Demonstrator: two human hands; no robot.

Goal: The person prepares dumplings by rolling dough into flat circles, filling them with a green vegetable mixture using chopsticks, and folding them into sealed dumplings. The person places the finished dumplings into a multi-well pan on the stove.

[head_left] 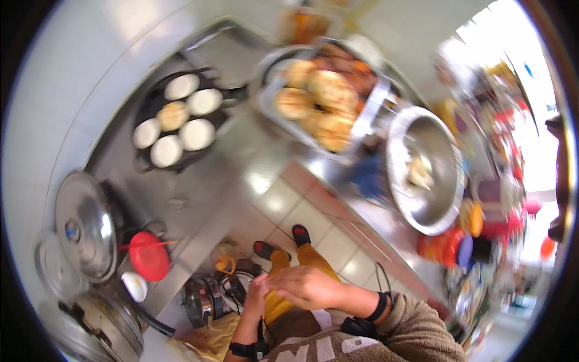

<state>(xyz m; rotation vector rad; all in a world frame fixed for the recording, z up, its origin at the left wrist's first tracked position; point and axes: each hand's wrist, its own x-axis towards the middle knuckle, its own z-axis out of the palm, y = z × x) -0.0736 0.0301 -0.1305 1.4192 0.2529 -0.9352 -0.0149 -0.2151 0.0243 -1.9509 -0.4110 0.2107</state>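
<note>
My left hand (257, 292) and my right hand (309, 287) meet in front of my body, low in the middle of the view. The right one lies across the left one's fingertips, its fingers bent and close together. Anything between them is hidden and blurred. Farther up to the left, several flat dough rounds (197, 134) lie on a dark griddle (158, 96); one is browned, the others pale. A metal tray (309, 140) at the top middle bears browned flatbreads (332, 90). To the right, a steel bowl (443, 166) contains pale dough (420, 172).
At the left stand a steel lid (87, 226), a red dish (149, 256) with a thin stick across it, a small white bowl (134, 286) and a pan handle (155, 320). Jars (443, 248) crowd the right counter. A pot (199, 300) sits low beside me.
</note>
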